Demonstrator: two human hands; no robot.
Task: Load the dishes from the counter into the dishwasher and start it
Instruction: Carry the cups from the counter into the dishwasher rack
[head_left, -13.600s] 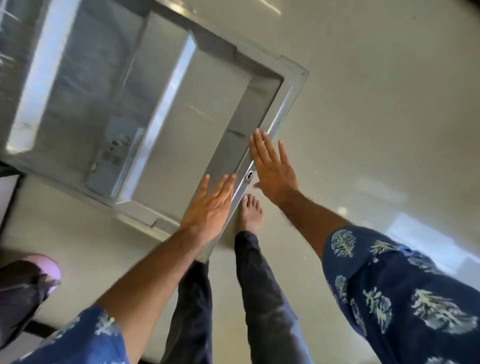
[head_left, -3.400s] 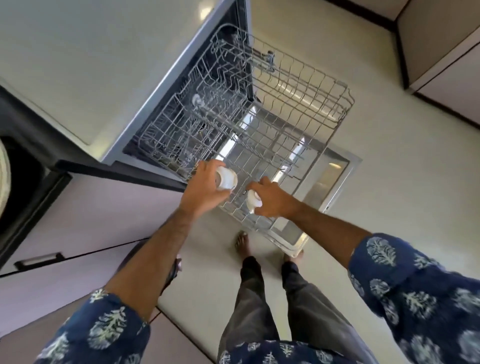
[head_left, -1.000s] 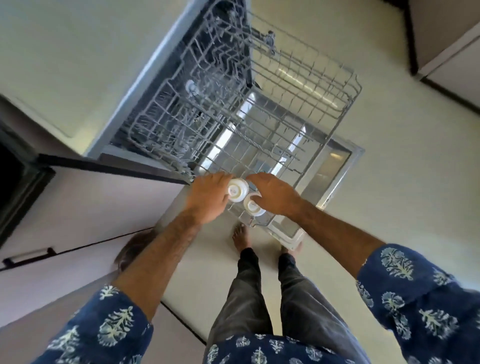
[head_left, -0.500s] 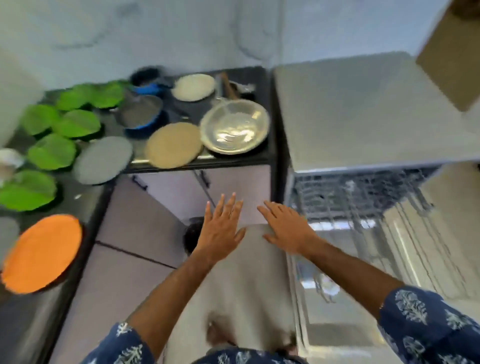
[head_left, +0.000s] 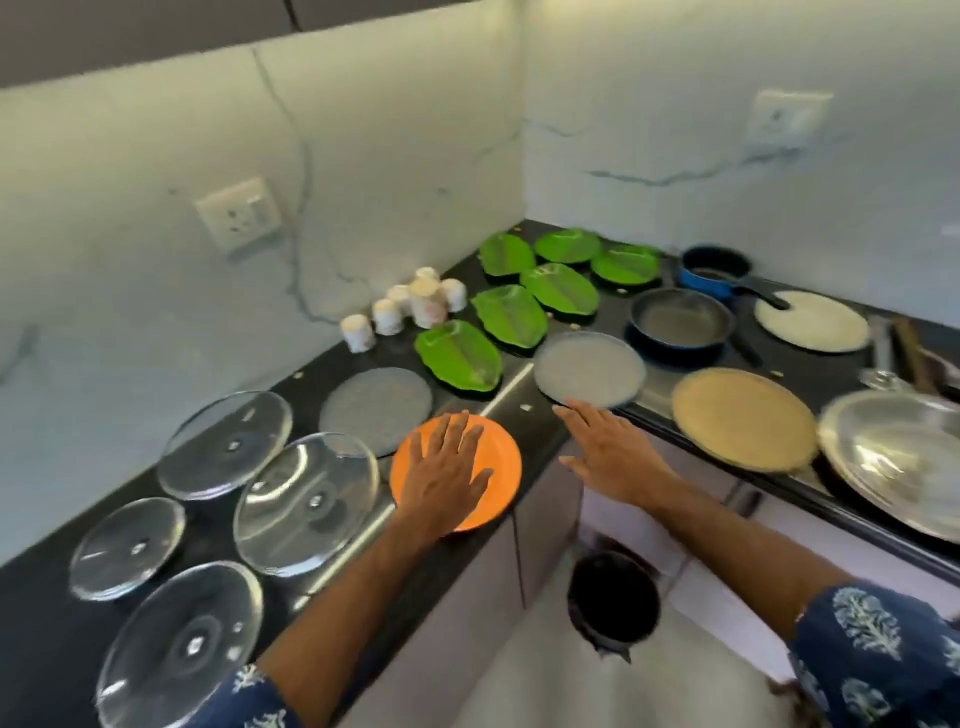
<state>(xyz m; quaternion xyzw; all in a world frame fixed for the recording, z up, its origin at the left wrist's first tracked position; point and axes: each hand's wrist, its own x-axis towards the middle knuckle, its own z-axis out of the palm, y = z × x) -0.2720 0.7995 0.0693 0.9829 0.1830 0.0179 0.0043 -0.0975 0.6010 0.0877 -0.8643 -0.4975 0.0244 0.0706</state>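
- Where the black L-shaped surface (head_left: 540, 415) turns its inner corner, a bare strip runs beside the orange plate (head_left: 498, 467); that plate sits at the front edge, rim slightly over it.
- L hand (head_left: 447, 478) flat over the orange plate, fingers (head_left: 457, 431) spread, gripping nothing; can't tell if the palm touches.
- R hand (head_left: 608, 452) just right of the orange plate, off the surface edge, fingers spread, empty, tips near the grey plate (head_left: 589, 369).
- Open floor below the orange plate, w/ a dark round bin (head_left: 613, 603).
- Containers: dark frying pan (head_left: 680, 317) and blue saucepan (head_left: 714, 267) far right of the orange plate; contents unclear. Steel bowl (head_left: 893, 457) at the right edge looks empty.
- Counts: 6 green leaf plates (head_left: 460, 356) behind the orange plate; 4 glass lids (head_left: 306, 501) to its left; 2 grey plates; 1 tan plate (head_left: 743, 418); 1 cream plate (head_left: 810, 319); approx. 6 white cups (head_left: 387, 314) by the wall, blurred.
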